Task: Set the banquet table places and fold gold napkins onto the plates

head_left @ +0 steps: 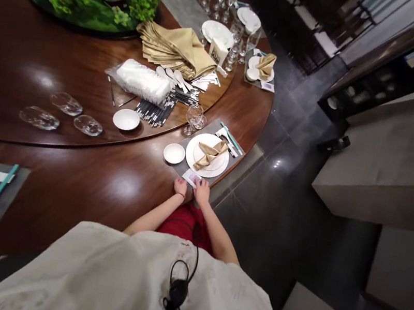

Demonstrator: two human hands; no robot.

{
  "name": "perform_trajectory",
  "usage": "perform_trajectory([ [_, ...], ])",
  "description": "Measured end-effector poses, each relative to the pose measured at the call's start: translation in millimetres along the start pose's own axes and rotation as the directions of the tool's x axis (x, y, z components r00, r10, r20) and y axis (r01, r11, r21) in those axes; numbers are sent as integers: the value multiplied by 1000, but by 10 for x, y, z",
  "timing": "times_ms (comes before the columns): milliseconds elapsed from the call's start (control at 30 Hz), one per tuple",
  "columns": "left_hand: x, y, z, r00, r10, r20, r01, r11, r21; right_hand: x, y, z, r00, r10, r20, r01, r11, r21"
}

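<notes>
Apparently, the small packet [190,176] is already lying on the near part of the placemat [212,128], looking flat and white with a purplish print. The right hand [201,192] is touching it, whether pinching I cannot tell; the left hand [180,187] is curling just left, its grip unclear. Beyond, the plate [191,155] is bearing a folded napkin [212,154], while piled black chopsticks [155,112] are seemingly lying unallotted, far left.
</notes>
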State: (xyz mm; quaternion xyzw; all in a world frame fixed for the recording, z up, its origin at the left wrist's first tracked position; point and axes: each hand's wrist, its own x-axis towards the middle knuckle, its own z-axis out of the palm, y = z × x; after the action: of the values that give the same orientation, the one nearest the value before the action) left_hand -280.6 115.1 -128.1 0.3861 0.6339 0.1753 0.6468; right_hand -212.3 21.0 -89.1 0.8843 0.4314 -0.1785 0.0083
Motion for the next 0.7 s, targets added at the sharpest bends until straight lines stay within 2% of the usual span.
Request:
perform_trajectory([
  [67, 26, -23, 60, 996, -29, -81, 33, 998, 46, 22, 30, -19, 999, -23, 22, 23, 1000, 6],
  [133, 36, -59, 58, 993, -38, -109, 48, 995, 85, 51, 48, -45, 998, -43, 42, 42, 999, 21],
  [233, -22, -144, 39, 993, 53, -103, -34, 983, 179, 80, 123, -112, 993, -103, 53, 97, 991, 95],
  [333, -137, -236, 120, 990, 130, -62, -118, 979, 167, 141, 388, -271, 955, -278, 103, 241, 931, 275],
  [400, -201, -276, 214, 990, 106, -92, -95, 989, 117, 303, 707, -456, 941, -325, 99, 265, 885, 384],
  [433, -221, -287, 256, 989, 90, -120, -77, 992, 104, 445, 903, -569, 953, -296, 70, 243, 878, 412],
  [500, -235, -297, 307, 985, 64, -160, -50, 994, 93, 863, 1326, -817, 988, -149, -46, 154, 892, 426],
  [600, -216, -310, 299, 984, 46, -170, -37, 998, 56, 1700, 1876, -1131, 973, 65, -221, 27, 921, 388],
  [633, -207, -320, 285, 984, 45, -173, -38, 998, 43, 1975, 2003, -1192, 963, 116, -242, -19, 929, 370],
  [700, -195, -346, 261, 986, 72, -148, -68, 997, 28, 2432, 2170, -1236, 961, 184, -207, -105, 933, 344],
])
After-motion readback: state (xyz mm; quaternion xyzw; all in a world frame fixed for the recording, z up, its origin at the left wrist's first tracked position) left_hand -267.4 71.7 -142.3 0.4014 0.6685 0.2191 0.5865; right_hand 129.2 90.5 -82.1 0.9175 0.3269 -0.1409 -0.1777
